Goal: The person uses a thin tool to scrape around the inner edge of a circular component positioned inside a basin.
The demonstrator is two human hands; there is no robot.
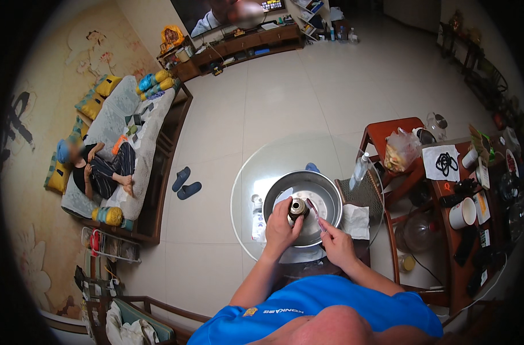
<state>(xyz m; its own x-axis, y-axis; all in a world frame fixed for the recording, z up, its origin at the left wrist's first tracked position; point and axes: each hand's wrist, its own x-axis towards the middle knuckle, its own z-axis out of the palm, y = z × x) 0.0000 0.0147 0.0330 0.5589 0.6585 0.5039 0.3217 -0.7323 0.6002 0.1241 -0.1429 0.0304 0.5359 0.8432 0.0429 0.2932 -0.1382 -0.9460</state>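
Above a wide steel basin (269, 187), my left hand (280, 230) is closed round a small dark flask (298, 207) with a shiny round metal mouth, which faces up. A slim reddish toothbrush (316, 213) is pinched in my right hand (338, 246), its head close to the right side of the flask's mouth; whether they touch I cannot tell. Both hands are over the near half of the basin, which stands on a round glass table (245, 167). A white paper towel (355, 223) lies right of the basin.
A clear spray bottle (361, 167) stands at the glass table's right. Further right are a red-brown chair (388, 131) with a plastic bag (401, 150) and a cluttered wooden table with a white mug (463, 213). A person lies on the sofa (121, 95); slippers (187, 184) lie on the floor.
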